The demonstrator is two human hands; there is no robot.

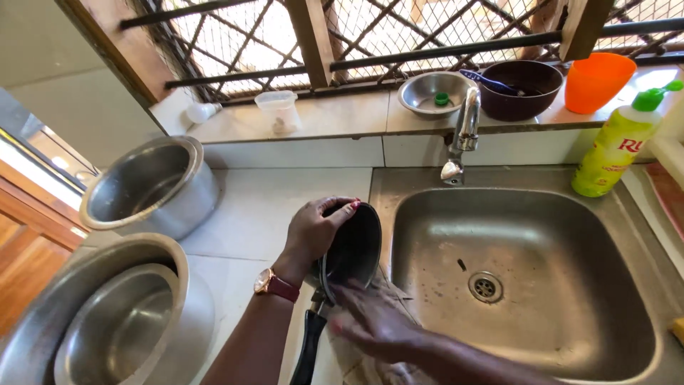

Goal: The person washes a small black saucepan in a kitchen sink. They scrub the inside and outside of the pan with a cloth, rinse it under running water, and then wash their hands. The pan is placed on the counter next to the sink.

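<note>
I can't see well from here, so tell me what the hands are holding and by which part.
The left hand grips a dark pan by its rim, tilted beside the sink. The right hand is blurred against a cloth below the pan; its grip cannot be told.

We stand at a pale tiled counter [263, 207] with a steel sink [527, 257] set into it at three o'clock; its drain [485, 286] sits near the middle and a chrome tap [463, 132] rises at its back rim. At twelve o'clock a window with dark bars [427, 53], wire lattice and wooden posts [313, 36] lets in bright daylight. Along the tiled sill [342, 117] below it we see a steel bowl [431, 93], a dark bowl [520, 89], an orange cup [597, 80] and a small clear tub [279, 110]. A yellow bottle [616, 146] stands at two o'clock. At nine o'clock sit steel pots [146, 185], beyond them a wooden floor [21, 264].
</note>
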